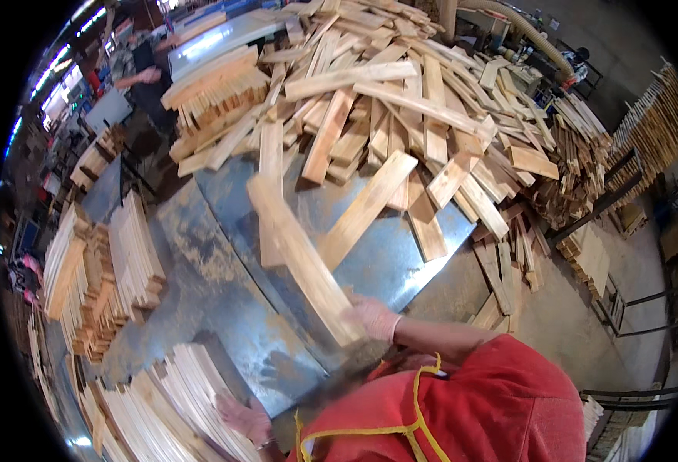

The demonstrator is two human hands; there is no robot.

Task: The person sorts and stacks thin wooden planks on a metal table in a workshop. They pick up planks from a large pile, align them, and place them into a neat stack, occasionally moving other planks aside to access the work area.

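My right hand (pixel 371 318), in a pale pinkish glove, grips the near end of a long wooden board (pixel 300 262). The board slants away to the far left above the metal table (pixel 223 308), and its far end overlaps another board lying there. My left hand (pixel 244 420), also gloved, rests with its fingers stretched out against a row of pale boards standing on edge (pixel 192 385) at the near left. A further loose board (pixel 369 208) lies slanted on the table just beyond the gripped one.
A large jumbled heap of boards (pixel 423 100) covers the table's far side. Stacked boards stand at the left (pixel 92 277) and far left of the heap (pixel 215 92). Offcuts (pixel 508 269) lie beyond the table's right edge. Another person's hand (pixel 149 75) shows at the far left.
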